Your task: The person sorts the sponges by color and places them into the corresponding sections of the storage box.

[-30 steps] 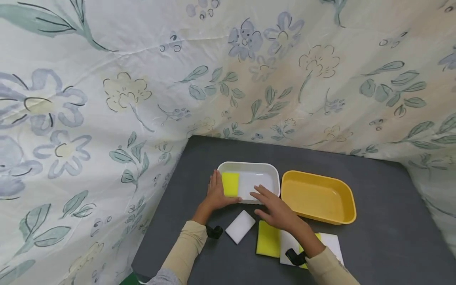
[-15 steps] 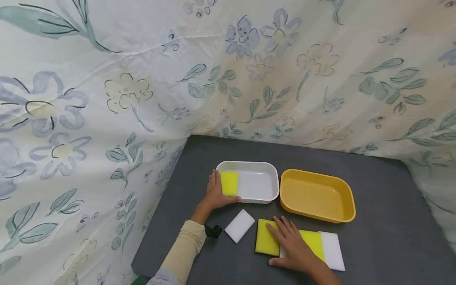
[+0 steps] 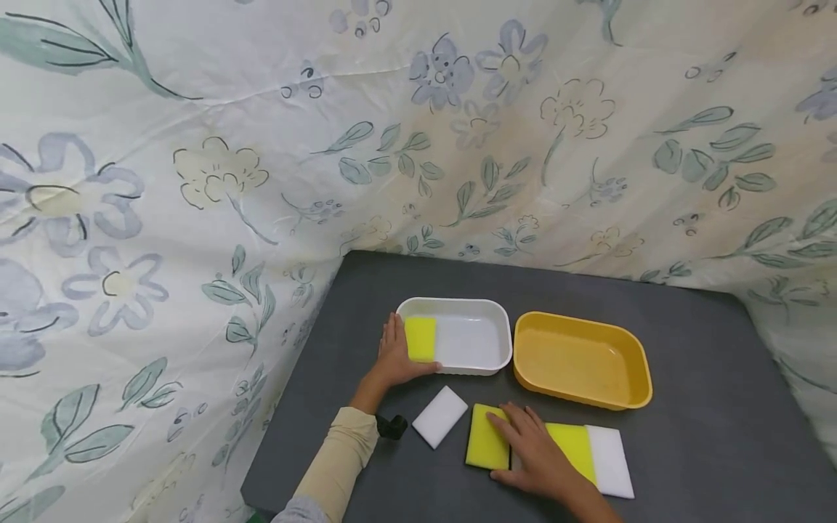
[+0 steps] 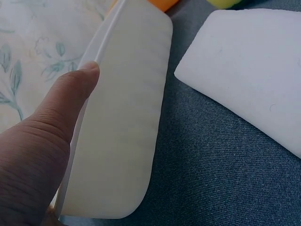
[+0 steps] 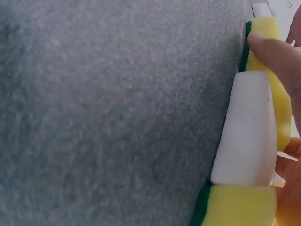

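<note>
My left hand (image 3: 394, 356) rests at the near left corner of a white rectangular tub (image 3: 474, 338), fingers along its left side. In the left wrist view the thumb (image 4: 70, 94) lies on the tub's rim. A yellow sponge (image 3: 421, 339) sits inside at the left end. My right hand (image 3: 539, 457) pinches another yellow sponge (image 3: 484, 439), first in a row on the table. The right wrist view shows its green scouring layer (image 5: 245, 47) and my thumb (image 5: 270, 52) against its near side. A white sponge (image 5: 247, 127), mostly hidden by my hand from above, comes after it.
A yellow-orange tub (image 3: 582, 359) stands right of the white one. A loose white sponge (image 3: 440, 416) lies at an angle before the white tub. Farther along the row are a yellow sponge (image 3: 575, 450) and a white sponge (image 3: 609, 461). Floral cloth (image 3: 418, 145) hangs behind the dark table (image 3: 719, 407).
My right hand has moved from over the white tub down to the row of sponges and taken hold of its leftmost yellow sponge, which has shifted slightly left. My left hand stays at the tub.
</note>
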`<state>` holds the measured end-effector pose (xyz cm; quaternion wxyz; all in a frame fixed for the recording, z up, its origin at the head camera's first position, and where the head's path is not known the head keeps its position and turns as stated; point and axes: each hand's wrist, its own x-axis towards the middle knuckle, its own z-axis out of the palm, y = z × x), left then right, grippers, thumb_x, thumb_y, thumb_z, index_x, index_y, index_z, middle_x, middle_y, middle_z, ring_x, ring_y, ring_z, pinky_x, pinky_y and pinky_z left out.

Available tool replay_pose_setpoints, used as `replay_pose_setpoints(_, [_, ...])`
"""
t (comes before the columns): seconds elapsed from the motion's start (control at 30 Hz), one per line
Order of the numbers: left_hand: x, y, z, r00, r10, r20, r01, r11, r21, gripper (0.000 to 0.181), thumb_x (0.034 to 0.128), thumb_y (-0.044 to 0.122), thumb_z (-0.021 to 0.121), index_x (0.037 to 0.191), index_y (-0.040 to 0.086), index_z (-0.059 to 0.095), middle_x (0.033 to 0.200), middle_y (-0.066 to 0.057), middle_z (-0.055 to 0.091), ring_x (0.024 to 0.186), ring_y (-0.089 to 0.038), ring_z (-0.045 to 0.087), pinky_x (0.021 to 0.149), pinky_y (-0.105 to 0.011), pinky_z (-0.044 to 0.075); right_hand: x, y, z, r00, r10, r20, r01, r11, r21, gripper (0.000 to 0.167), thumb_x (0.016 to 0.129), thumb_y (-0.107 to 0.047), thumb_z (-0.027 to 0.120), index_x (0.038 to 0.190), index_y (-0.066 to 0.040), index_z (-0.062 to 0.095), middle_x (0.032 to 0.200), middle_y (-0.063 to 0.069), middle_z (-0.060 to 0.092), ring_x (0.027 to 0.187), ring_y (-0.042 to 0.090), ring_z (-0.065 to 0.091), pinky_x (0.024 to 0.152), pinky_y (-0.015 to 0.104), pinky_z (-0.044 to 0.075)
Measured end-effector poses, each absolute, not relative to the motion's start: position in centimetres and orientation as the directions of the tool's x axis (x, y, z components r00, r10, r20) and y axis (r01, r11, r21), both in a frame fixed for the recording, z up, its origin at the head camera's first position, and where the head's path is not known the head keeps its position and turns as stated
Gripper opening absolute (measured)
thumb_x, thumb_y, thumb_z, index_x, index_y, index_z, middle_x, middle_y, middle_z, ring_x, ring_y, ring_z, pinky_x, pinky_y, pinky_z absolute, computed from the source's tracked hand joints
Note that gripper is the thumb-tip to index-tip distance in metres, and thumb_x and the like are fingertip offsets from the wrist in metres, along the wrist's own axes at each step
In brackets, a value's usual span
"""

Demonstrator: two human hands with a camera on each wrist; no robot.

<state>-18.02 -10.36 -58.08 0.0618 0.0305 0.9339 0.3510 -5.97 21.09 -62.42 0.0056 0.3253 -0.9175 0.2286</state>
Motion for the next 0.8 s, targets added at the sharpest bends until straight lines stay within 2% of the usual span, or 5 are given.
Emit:
replay_pose_setpoints(0.23, [-18.2,-10.3,-58.6,-0.990,0.104,-0.093,0.016,0.747,0.665,0.137,0.0688,0.057,0.083,0.159,0.000,-0.002,0.166,-0.019,-0.004,0.151,-0.041,0.002,0.118,-0.056,0.011,-6.4,21.0,-61.5,-0.791,-0.595,0.145,-0.588,0.671,-0.452,0.079,0.072,-0.041,0.090,0.140,-0.021,0.055,0.132,0.006,0.054,0.115,0.022,0.056,0.091,0.048,0.051])
replay_pose_setpoints(0.37, [-18.2,-10.3,-58.6,-0.990,0.104,-0.098,0.010,0.735,0.678,0.137,0.0685,0.057,0.084,0.159,0.001,-0.003,0.166,-0.018,-0.005,0.151,-0.040,0.001,0.117,-0.057,0.012,-6.7,21.0,-60.4,-0.775,-0.617,0.140,-0.597,0.640,-0.484,0.075,0.074,-0.037,0.089,0.140,-0.021,0.056,0.132,0.003,0.053,0.109,0.016,0.057,0.087,0.042,0.053])
replay_pose_setpoints(0.53, [-18.3,-10.4,-58.7,-0.991,0.099,-0.088,0.015,0.740,0.672,0.137,0.0688,0.057,0.083,0.159,0.001,-0.003,0.166,-0.019,-0.005,0.150,-0.042,0.002,0.116,-0.059,0.013,-7.3,20.6,-59.0,-0.749,-0.642,0.166,-0.622,0.593,-0.512,0.073,0.081,-0.048,0.082,0.144,-0.025,0.053,0.137,0.000,0.051,0.112,0.014,0.056,0.088,0.040,0.053])
replay_pose_setpoints(0.63, [-18.3,-10.4,-58.6,-0.991,0.103,-0.087,0.018,0.741,0.671,0.137,0.0690,0.057,0.083,0.159,0.000,-0.003,0.166,-0.019,-0.005,0.150,-0.043,0.002,0.116,-0.059,0.013,-8.1,20.2,-57.9,-0.743,-0.633,0.216,-0.637,0.571,-0.518,0.074,0.081,-0.050,0.081,0.145,-0.026,0.053,0.138,-0.001,0.050,0.113,0.013,0.056,0.088,0.039,0.053])
replay_pose_setpoints(0.8, [-18.4,-10.4,-58.6,-0.992,0.100,-0.081,0.019,0.734,0.679,0.137,0.0688,0.056,0.085,0.159,0.000,-0.002,0.166,-0.019,-0.004,0.150,-0.043,0.002,0.116,-0.059,0.013,-10.6,19.8,-56.1,-0.706,-0.622,0.338,-0.698,0.533,-0.479,0.077,0.080,-0.041,0.085,0.146,-0.019,0.053,0.140,0.006,0.051,0.115,0.018,0.056,0.088,0.041,0.054])
